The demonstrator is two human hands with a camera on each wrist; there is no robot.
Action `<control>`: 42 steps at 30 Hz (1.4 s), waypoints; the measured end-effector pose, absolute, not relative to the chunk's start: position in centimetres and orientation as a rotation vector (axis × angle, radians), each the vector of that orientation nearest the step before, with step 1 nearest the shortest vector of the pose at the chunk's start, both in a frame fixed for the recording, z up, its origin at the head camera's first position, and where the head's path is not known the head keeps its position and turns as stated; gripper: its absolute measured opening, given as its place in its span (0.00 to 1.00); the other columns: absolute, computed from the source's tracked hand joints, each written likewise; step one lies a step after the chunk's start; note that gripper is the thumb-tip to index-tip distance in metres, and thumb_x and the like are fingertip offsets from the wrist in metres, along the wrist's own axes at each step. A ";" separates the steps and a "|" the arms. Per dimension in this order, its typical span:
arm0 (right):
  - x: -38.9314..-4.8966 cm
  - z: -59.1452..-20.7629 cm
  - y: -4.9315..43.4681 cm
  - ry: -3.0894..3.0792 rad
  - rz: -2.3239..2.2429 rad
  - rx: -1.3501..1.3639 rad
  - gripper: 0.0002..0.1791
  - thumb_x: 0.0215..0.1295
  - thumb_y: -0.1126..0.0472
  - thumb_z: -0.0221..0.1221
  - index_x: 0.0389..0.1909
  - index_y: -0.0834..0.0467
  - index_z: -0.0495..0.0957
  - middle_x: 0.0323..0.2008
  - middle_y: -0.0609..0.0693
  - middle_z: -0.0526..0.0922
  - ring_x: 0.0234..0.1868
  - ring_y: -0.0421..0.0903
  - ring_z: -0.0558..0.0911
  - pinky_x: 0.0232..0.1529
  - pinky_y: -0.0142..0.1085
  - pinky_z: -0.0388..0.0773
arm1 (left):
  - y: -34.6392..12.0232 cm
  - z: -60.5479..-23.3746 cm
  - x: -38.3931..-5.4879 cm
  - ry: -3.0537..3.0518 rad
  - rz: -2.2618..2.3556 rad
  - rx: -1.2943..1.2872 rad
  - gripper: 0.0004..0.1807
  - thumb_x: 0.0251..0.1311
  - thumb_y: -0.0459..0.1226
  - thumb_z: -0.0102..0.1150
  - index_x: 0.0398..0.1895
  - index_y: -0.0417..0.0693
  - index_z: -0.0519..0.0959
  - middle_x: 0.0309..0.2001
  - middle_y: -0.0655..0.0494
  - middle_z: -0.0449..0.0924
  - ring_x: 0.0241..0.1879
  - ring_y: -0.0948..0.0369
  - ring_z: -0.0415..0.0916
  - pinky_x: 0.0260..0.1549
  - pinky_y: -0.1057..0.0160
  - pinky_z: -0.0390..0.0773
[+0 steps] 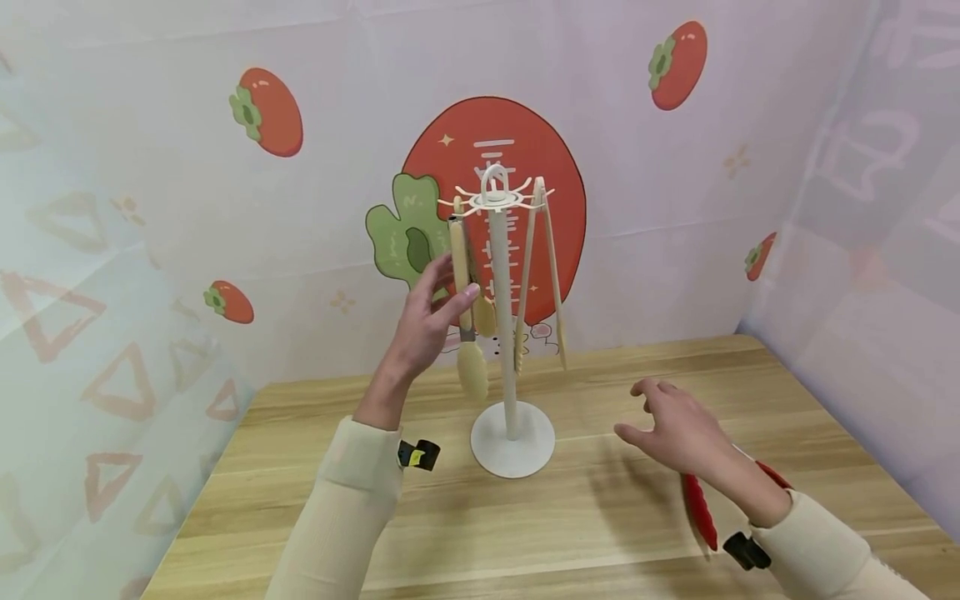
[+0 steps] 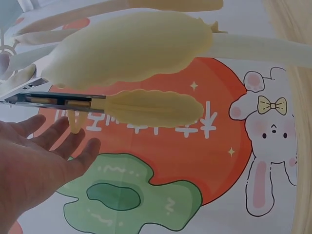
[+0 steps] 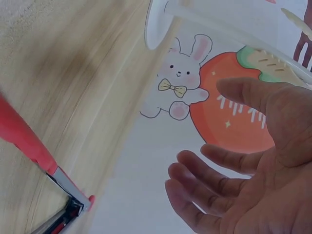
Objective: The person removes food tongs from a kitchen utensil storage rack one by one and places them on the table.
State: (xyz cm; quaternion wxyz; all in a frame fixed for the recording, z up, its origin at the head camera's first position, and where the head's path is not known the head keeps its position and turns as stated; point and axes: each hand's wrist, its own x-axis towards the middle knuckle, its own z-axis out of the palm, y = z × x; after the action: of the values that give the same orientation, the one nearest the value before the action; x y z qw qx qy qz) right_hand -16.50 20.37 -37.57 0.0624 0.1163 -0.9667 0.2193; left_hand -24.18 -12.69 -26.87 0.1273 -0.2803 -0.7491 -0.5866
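A white stand (image 1: pixel 513 457) with a ring of hooks at its top holds cream-tipped tongs (image 1: pixel 472 371) on its left side. My left hand (image 1: pixel 422 325) is beside these tongs, its thumb in front of their upper part and its fingers on the far side. In the left wrist view the fingers of that hand (image 2: pixel 41 163) are spread and relaxed below the tongs' metal arm. My right hand (image 1: pixel 678 427) hovers over the table at the right, its fingers loosely bent around nothing. Beneath that forearm lie red-handled tongs (image 1: pixel 701 515), partly hidden.
Slim beige tongs (image 1: pixel 555 275) hang from the right side of the stand. The wooden table (image 1: pixel 600 517) meets a cloth backdrop (image 1: pixel 337 208) printed with red fruit and a rabbit. Side cloths rise at the left and right.
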 end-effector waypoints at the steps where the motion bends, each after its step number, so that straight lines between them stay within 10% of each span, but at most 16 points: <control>1: -16.5 -37.6 20.4 -2.925 0.660 0.352 0.32 0.59 0.48 0.70 0.56 0.65 0.75 0.42 0.58 0.82 0.42 0.58 0.81 0.31 0.50 0.77 | -12.7 -26.8 -24.3 -2.176 -1.708 -0.819 0.36 0.69 0.43 0.55 0.77 0.46 0.59 0.68 0.44 0.67 0.66 0.51 0.66 0.64 0.45 0.70; 42: -16.3 -36.1 18.0 -2.725 0.775 0.424 0.19 0.60 0.53 0.71 0.46 0.59 0.80 0.36 0.51 0.83 0.38 0.51 0.81 0.38 0.49 0.76 | -13.0 -26.0 -24.3 -2.130 -1.745 -0.742 0.30 0.69 0.38 0.59 0.72 0.40 0.67 0.61 0.43 0.73 0.60 0.50 0.70 0.62 0.46 0.70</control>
State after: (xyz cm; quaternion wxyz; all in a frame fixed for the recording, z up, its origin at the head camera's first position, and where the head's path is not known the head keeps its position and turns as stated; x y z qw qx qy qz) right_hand -16.34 18.03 -36.10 0.1382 0.1465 -0.9422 0.2679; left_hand -24.25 -12.95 -25.97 0.1445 -0.2575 -0.7390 -0.6056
